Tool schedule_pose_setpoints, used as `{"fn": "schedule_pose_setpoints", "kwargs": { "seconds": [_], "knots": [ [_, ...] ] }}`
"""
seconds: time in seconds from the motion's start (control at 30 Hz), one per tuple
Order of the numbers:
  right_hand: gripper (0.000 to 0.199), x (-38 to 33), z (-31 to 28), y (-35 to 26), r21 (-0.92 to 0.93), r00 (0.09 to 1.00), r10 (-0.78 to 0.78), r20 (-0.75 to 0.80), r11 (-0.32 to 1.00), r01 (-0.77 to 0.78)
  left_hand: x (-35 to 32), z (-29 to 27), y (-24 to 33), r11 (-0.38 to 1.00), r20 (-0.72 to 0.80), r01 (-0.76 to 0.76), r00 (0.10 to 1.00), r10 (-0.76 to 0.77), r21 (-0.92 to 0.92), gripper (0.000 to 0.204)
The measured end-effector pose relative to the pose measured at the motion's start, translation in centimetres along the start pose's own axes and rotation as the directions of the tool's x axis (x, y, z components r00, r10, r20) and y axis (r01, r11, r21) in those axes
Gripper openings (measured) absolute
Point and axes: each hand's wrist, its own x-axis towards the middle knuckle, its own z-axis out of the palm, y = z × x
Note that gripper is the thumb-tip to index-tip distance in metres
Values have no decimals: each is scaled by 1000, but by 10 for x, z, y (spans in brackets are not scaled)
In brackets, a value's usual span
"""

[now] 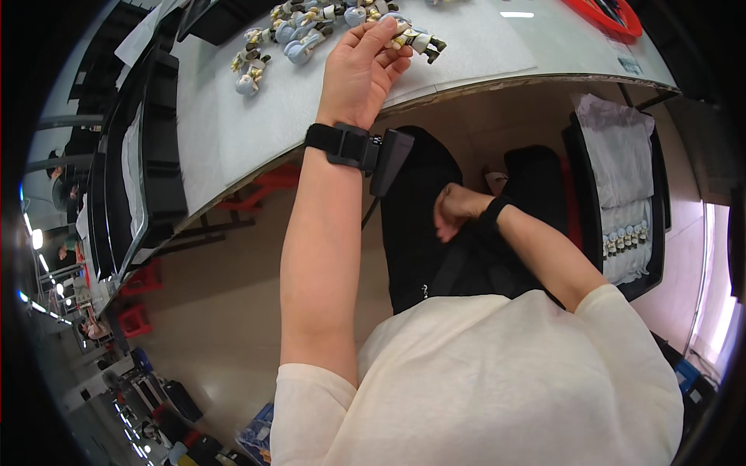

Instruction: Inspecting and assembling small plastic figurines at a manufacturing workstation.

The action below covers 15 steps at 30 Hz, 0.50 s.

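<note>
My left hand (361,74) reaches up to the front part of the table and is closed on a small figurine (420,40). The figurine's dark boots point right, and its upper end is partly covered by my thumb and fingers. Left of this hand, several similar figurines (299,40) with pale blue hair lie in a loose cluster. Over my lap hangs my right hand (456,208), with nothing seen in it; its fingers point downward, loosely extended.
A white sheet (225,132) covers part of the table (559,46). At the far right is a red basket (633,29). Beside my right leg, a black tray (659,233) holds white wrapping and a row of figurines (625,239). Black trays (159,147) stand along the left; red stools (134,320) are below.
</note>
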Motion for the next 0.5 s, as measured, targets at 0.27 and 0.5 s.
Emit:
{"fn": "schedule_pose_setpoints", "kwargs": {
  "seconds": [0.27,0.5],
  "knots": [
    [24,-72,-87,-17,-691,525,-700,-485,674,261,-4,-1,-2,998,-39,-1,999,4,62,18],
    [28,-179,-57,-15,-281,510,-576,-639,792,541,-2,-2,2,1000,-3,-6,1000,6,12,18]
  ]
}}
